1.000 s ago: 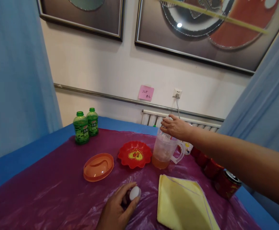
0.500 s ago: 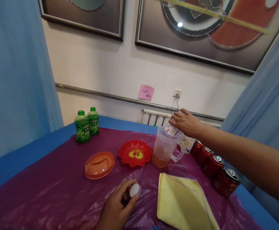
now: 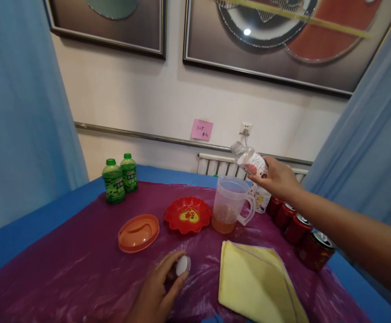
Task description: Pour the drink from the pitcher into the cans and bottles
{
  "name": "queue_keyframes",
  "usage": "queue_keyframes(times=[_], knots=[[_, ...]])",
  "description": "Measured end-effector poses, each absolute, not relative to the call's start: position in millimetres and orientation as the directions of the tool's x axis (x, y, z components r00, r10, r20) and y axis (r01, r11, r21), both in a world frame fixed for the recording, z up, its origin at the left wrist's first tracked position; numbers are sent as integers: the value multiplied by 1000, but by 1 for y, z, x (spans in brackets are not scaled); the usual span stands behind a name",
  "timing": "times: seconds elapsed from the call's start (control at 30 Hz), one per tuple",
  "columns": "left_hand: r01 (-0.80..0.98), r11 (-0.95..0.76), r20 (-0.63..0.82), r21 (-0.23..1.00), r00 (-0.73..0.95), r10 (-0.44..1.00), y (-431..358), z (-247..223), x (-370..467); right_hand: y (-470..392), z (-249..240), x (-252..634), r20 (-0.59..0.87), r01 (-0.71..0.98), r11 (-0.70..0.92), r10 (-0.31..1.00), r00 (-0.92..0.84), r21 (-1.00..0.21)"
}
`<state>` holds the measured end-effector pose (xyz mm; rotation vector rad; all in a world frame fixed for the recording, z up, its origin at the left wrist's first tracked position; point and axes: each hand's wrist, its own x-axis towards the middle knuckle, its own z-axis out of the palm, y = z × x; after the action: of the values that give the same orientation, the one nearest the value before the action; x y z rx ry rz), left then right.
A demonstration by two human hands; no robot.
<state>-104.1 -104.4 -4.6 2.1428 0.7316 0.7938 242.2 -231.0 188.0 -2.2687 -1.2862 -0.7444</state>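
My right hand point(image 3: 276, 176) grips a clear bottle point(image 3: 250, 162) with a white label, tilted with its open neck up and to the left, above the pitcher. Below it stands the translucent pitcher point(image 3: 231, 197), with amber liquid at its bottom and its handle to the right. Near the front, my left hand point(image 3: 163, 280) holds a white cap point(image 3: 183, 265) between thumb and fingers. A red scalloped plate point(image 3: 173, 214) lies left of the pitcher, and an orange lid point(image 3: 138, 233) is further left.
Two green bottles point(image 3: 114, 183) stand at the back left. Several red cans point(image 3: 316, 251) line the right side beside a white patterned cup point(image 3: 262, 199). A folded yellow cloth point(image 3: 256, 282) lies at the front right on the purple sheet point(image 3: 81, 255).
My right hand has lifted the bottle out of the pitcher's mouth, and its neck now points up and left. My left hand has shifted slightly left with the cap.
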Motion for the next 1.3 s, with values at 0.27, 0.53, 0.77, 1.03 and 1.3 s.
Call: queue_keyframes(times=[0.27,0.53,0.77,1.03,1.3], knots=[[157,-652,535,742,447,717,-88,46,-115,-221,88,112,466,621,124,775,426,-774],[181,-843,713,507,462,528,-98,99,-108,-185,7,84,646,742,264,708,285,-617],[213,-952,739,219,601,304,-88,96,-102,-190,-10,90,713,819,270,665,222,-506],[199,-958,649,205,705,285,-84,113,-101,-190,-3,93,679,787,284,701,221,-549],[130,-958,608,254,749,263,-82,123,-99,-190,-2,95,674,752,327,710,204,-572]])
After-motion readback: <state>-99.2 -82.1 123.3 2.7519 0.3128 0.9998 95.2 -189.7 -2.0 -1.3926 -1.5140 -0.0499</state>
